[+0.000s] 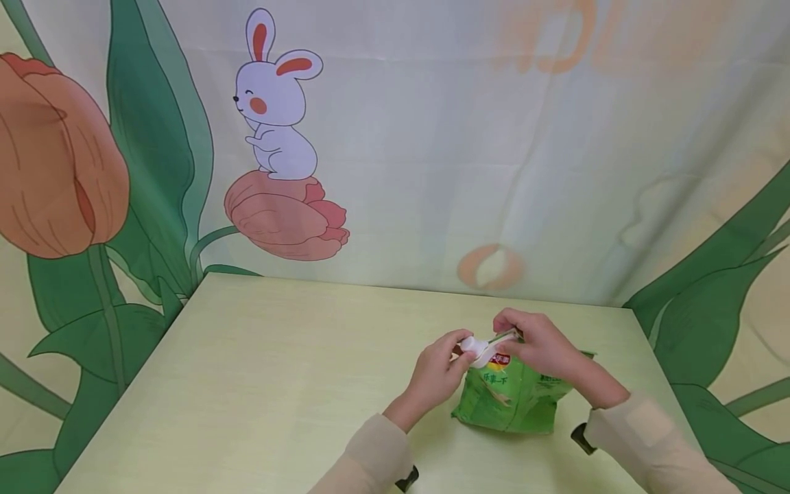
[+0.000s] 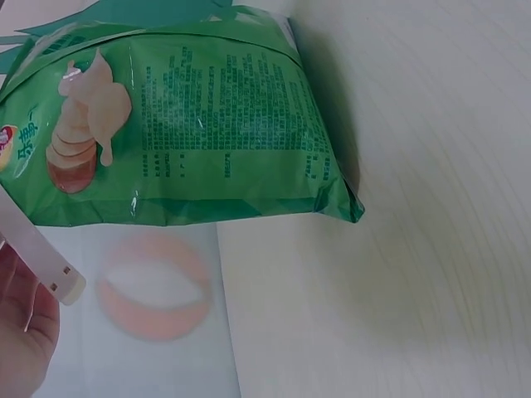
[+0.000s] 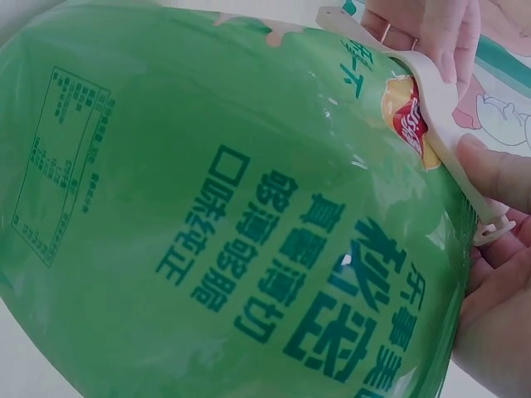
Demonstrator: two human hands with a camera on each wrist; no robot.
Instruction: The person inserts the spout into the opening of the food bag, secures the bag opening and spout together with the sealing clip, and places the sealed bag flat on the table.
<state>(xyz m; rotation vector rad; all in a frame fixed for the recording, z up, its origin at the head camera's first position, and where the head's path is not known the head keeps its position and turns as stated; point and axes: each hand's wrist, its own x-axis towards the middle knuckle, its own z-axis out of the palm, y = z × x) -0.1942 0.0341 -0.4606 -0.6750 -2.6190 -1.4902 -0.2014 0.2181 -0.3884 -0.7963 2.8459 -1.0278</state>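
A green bag of potato chips [image 1: 512, 405] stands toward the right of the table, its top edge up between both hands. Across that top lies a white bag clip [image 3: 440, 108] with a white round cap [image 1: 470, 344] at its left part. My left hand [image 1: 437, 372] pinches the clip by the cap between thumb and fingers. With thumb and fingers, my right hand [image 1: 543, 344] grips the other end of the clip together with the bag's top edge. In the left wrist view, one end of the clip [image 2: 43, 264] sticks out past the fingers.
The pale yellow-green table [image 1: 247, 384] reaches back to a printed curtain [image 1: 407, 151] with a rabbit and tulips. Dark wrist devices [image 1: 582, 439] sit under the beige sleeves [image 1: 642, 439].
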